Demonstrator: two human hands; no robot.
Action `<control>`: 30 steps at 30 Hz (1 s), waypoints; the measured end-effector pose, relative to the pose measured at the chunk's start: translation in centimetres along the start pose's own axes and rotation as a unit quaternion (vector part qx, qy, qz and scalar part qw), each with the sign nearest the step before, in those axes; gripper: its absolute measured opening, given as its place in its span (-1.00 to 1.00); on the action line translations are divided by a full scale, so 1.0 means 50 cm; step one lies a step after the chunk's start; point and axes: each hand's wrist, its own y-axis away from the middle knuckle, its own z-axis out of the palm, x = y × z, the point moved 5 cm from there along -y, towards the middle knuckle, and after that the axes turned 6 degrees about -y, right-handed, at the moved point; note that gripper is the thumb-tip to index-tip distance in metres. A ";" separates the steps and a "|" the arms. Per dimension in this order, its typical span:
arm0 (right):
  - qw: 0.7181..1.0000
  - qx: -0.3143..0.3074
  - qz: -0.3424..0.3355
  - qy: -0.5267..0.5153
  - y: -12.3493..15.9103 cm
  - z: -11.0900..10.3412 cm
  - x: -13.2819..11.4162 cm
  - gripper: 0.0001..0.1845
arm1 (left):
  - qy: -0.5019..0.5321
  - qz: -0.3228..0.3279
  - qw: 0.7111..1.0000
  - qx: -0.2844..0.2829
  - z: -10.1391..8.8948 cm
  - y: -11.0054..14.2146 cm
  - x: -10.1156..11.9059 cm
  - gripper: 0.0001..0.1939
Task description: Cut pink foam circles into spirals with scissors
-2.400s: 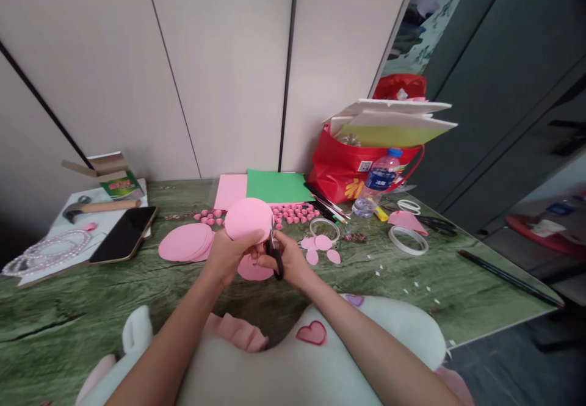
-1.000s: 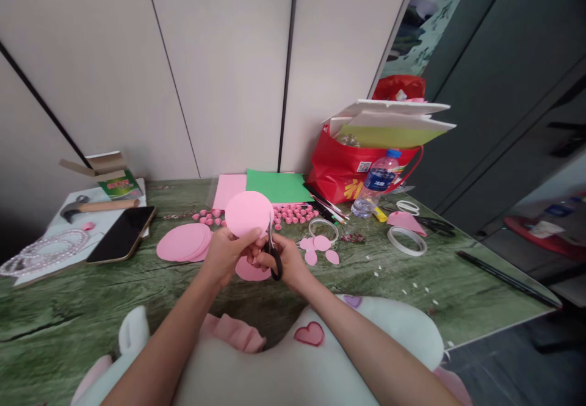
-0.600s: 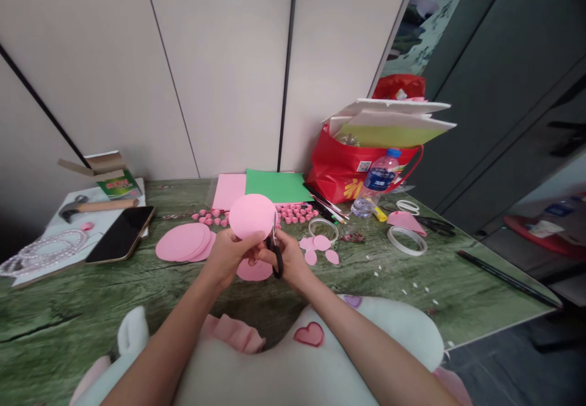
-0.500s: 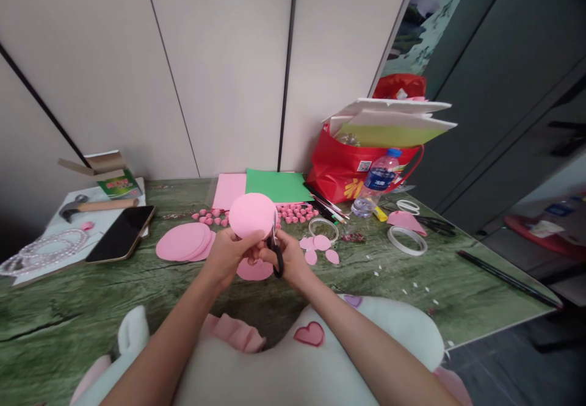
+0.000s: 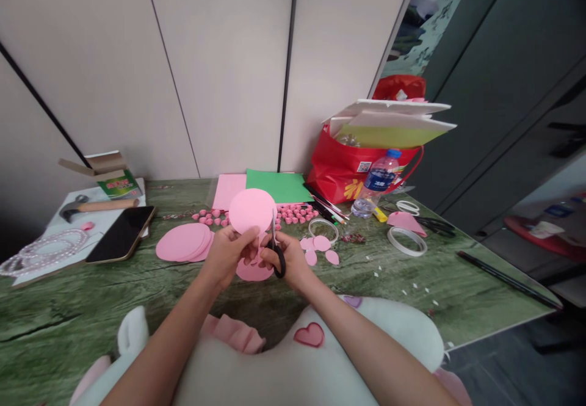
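My left hand (image 5: 227,254) pinches a round pink paper disc (image 5: 251,209) by its lower edge and holds it raised above the table. Closed around the black handles of a pair of scissors (image 5: 279,264) is my right hand (image 5: 292,261). The blades point up along the disc's right edge. Below my hands another pink disc (image 5: 251,271) lies on the table, partly covered by my fingers. To the left rests a stack of pink discs (image 5: 182,242). Small pink petal-shaped pieces (image 5: 322,243) lie just right of my right hand.
Behind stand pink beads (image 5: 297,213), green paper (image 5: 277,186) and a red bag (image 5: 332,165) with a water bottle (image 5: 378,183). At right are a tape roll (image 5: 407,241) and a black rod (image 5: 508,279). A phone (image 5: 121,234), hammer (image 5: 98,206) and bead strings (image 5: 50,252) lie left.
The disc has shifted around slightly between my hands and now sits a little higher than half a second ago. The scissors' handles have tilted a little to the right.
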 end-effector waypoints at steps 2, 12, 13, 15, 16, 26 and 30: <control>1.000 0.001 0.002 0.004 0.001 0.001 0.000 -0.68 | 0.007 0.001 1.000 -0.023 0.004 0.000 -0.001 -0.79; 0.999 -0.007 -0.034 0.008 -0.003 -0.003 -0.005 -0.61 | -0.046 -0.013 0.999 0.002 -0.002 0.000 -0.008 -0.83; 0.999 -0.007 -0.034 0.008 -0.003 -0.004 -0.005 -0.61 | -0.046 -0.013 0.999 0.001 -0.002 0.001 -0.008 -0.83; 0.999 -0.011 -0.033 0.000 -0.004 -0.005 -0.006 -0.62 | -0.042 -0.011 0.999 0.002 -0.002 0.001 -0.007 -0.83; 0.999 -0.011 -0.033 -0.002 -0.004 -0.006 -0.007 -0.62 | -0.039 -0.010 0.999 0.005 -0.002 0.001 -0.006 -0.83; 1.000 0.010 -0.021 0.014 -0.004 -0.009 -0.014 -0.69 | -0.018 0.014 0.999 0.027 -0.007 -0.001 0.000 -0.80; 1.000 0.013 -0.009 0.013 -0.003 -0.009 -0.004 -0.72 | -0.006 0.008 1.000 0.006 -0.003 0.001 0.002 -0.78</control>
